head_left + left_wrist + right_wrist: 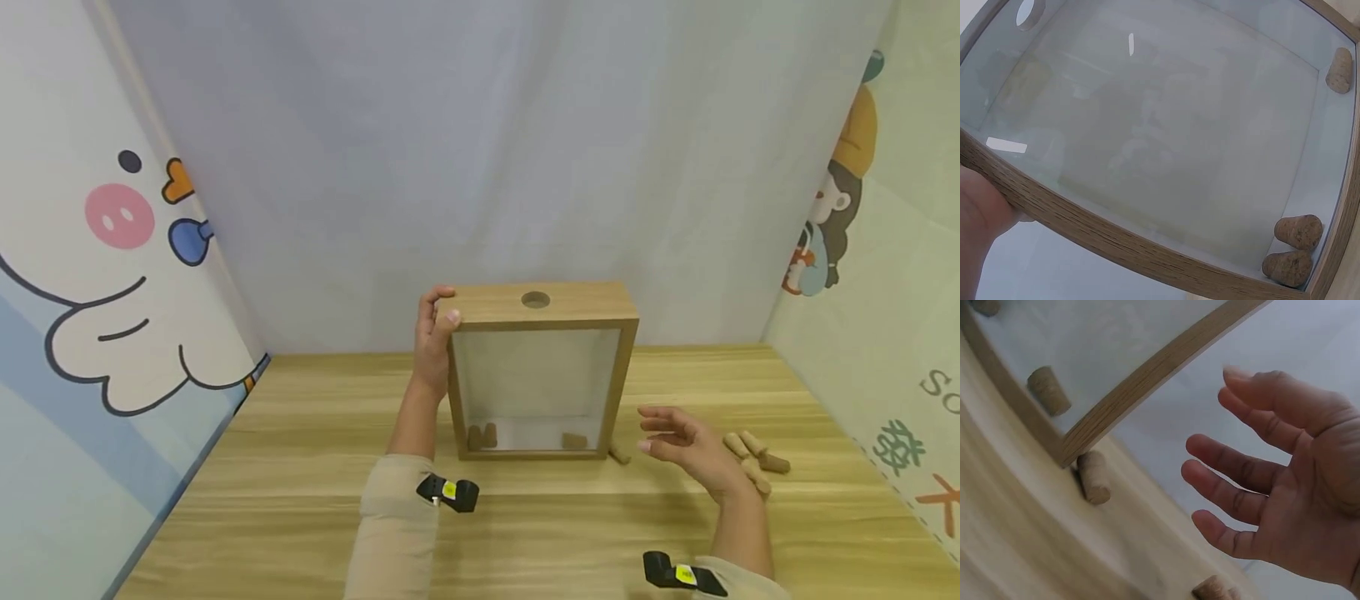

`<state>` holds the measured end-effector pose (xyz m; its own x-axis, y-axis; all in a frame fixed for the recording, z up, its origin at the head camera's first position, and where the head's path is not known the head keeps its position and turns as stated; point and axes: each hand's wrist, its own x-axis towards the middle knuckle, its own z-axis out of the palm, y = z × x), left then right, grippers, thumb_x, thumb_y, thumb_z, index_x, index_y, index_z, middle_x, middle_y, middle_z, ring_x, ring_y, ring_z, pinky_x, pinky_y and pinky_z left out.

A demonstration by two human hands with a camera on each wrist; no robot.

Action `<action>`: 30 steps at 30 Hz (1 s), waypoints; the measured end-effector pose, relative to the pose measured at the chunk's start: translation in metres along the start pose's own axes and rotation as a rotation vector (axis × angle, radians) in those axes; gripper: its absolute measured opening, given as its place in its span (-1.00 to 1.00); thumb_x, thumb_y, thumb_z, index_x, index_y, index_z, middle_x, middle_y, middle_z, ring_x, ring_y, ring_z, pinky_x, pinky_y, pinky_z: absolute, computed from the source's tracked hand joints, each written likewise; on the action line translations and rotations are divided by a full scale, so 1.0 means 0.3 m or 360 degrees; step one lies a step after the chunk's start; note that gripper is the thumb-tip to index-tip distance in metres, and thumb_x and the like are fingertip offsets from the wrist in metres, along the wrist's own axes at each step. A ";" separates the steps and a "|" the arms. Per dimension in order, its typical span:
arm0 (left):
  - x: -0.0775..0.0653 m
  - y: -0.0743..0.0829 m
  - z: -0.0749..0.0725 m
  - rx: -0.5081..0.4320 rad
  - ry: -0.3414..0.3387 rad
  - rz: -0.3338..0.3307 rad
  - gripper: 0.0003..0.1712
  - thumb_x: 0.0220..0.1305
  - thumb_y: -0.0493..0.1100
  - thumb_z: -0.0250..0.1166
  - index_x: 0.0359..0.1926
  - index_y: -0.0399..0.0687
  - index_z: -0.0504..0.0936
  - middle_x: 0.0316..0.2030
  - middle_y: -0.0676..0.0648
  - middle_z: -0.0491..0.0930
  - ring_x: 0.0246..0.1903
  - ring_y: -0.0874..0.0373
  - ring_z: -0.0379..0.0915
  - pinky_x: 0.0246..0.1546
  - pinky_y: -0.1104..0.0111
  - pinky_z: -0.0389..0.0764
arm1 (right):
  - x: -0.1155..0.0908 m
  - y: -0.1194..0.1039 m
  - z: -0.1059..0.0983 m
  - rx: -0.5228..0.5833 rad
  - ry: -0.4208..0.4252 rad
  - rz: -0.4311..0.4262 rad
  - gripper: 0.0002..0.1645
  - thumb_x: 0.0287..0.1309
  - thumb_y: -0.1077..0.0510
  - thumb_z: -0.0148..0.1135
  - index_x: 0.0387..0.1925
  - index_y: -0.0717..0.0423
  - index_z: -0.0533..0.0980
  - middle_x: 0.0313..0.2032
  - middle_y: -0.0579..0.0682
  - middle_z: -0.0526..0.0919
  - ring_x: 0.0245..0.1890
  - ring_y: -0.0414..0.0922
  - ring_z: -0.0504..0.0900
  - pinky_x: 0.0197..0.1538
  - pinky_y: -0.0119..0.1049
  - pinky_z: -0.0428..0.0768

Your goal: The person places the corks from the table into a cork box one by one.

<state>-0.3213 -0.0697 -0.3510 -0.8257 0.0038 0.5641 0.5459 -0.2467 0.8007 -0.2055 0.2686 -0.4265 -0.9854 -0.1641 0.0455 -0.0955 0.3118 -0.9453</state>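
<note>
A wooden shadow box (543, 375) with a clear front and a round hole (536, 300) in its top stands upright on the table. My left hand (433, 342) grips its upper left corner, thumb at the front edge. Three corks lie inside on the box floor: two corks (1291, 250) by one corner, one cork (1339, 70) by the other. Outside, a loose cork (1094, 478) lies against the lower right corner. My right hand (690, 450) hovers right of the box, fingers loosely bent and holding nothing.
Several corks (752, 461) lie in a small pile on the wooden table (300, 467), just right of my right hand. A pale curtain (480, 167) hangs behind the table. Printed cloths with cartoon figures flank it on the left and right.
</note>
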 end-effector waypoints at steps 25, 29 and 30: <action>-0.017 0.010 -0.003 0.0033 -0.0030 -0.0017 -0.53 0.07 0.01 0.03 0.04 0.01 0.31 0.22 -0.08 0.10 0.21 0.01 -0.12 0.09 0.08 0.00 | 0.044 0.125 0.110 -0.0500 0.0050 0.0030 -0.49 -0.09 0.37 0.28 0.01 0.31 0.48 -0.42 0.01 0.52 -0.39 -0.10 0.45 -0.32 -0.21 0.42; -0.016 0.011 -0.011 0.0064 -0.0025 -0.0017 -0.52 0.07 0.02 0.02 0.04 0.02 0.30 0.23 -0.06 0.10 0.26 0.03 -0.17 0.11 0.04 -0.04 | 0.012 0.082 0.086 -0.0464 0.0060 0.0056 -0.48 -0.04 0.37 0.25 0.06 0.31 0.46 -0.37 0.04 0.52 -0.33 -0.06 0.47 -0.30 -0.19 0.44; -0.015 0.011 -0.013 0.0070 -0.0023 -0.0015 -0.52 0.08 0.02 0.02 0.04 0.01 0.30 0.23 -0.05 0.10 0.27 0.04 -0.18 0.12 0.03 -0.05 | 0.007 0.069 0.082 -0.0460 0.0065 0.0059 -0.48 -0.01 0.36 0.24 0.07 0.31 0.44 -0.35 0.05 0.53 -0.32 -0.04 0.48 -0.29 -0.19 0.45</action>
<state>-0.3164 -0.0742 -0.3517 -0.8288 0.0202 0.5592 0.5442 -0.2036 0.8139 -0.2061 0.2517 -0.4537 -0.9933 -0.1113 0.0311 -0.0896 0.5717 -0.8156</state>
